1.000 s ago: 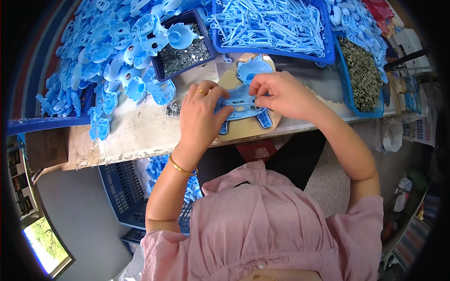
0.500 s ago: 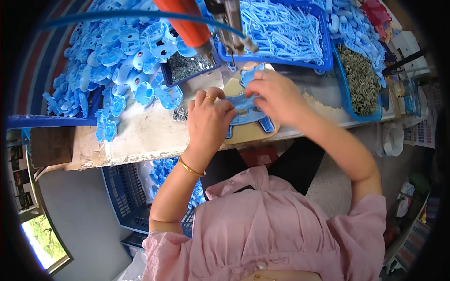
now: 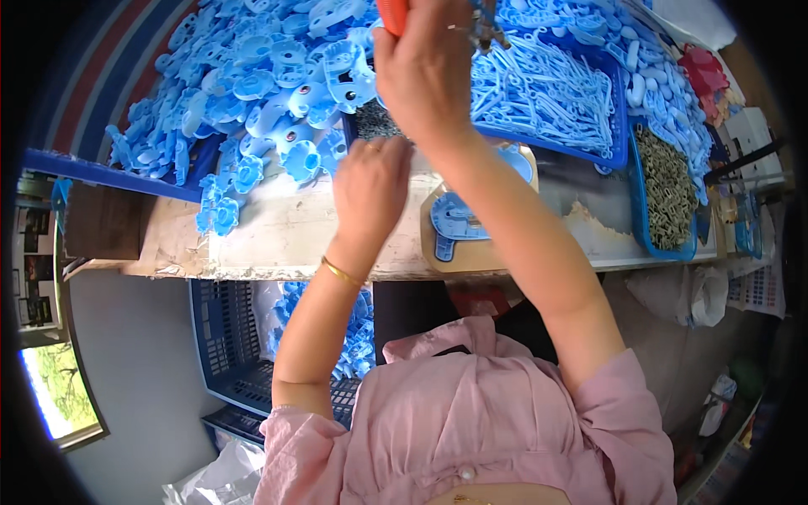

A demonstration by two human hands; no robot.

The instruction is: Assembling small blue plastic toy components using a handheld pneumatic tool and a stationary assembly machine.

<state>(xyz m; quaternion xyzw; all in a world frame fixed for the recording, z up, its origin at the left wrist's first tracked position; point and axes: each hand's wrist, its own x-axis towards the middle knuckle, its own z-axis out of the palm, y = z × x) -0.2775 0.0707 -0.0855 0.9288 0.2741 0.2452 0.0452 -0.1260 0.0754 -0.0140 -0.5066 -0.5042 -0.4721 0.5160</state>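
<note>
At the top of the view my right hand (image 3: 427,80) is wrapped round the orange-red power screwdriver (image 3: 392,15), most of which the hand hides. My left hand (image 3: 370,183) is over the front edge of the small tray of metal screws (image 3: 375,120). Its fingers are curled together, and whatever they may hold cannot be made out. Below my right forearm, a flat light-blue plastic part (image 3: 454,219) lies in a tan fixture (image 3: 431,251) on the bench. The forearm covers much of both.
Light-blue shell parts (image 3: 252,84) are heaped at the left. A blue basket (image 3: 619,109) of thin blue pieces stands at the back, and a blue tray (image 3: 692,246) of small metal clips at the right. A dark-blue crate (image 3: 223,337) sits below the bench (image 3: 295,244).
My right hand has left the blue part and gone up to grip the screwdriver. My left hand has moved from the blue part to the screw tray. The view has shifted slightly.
</note>
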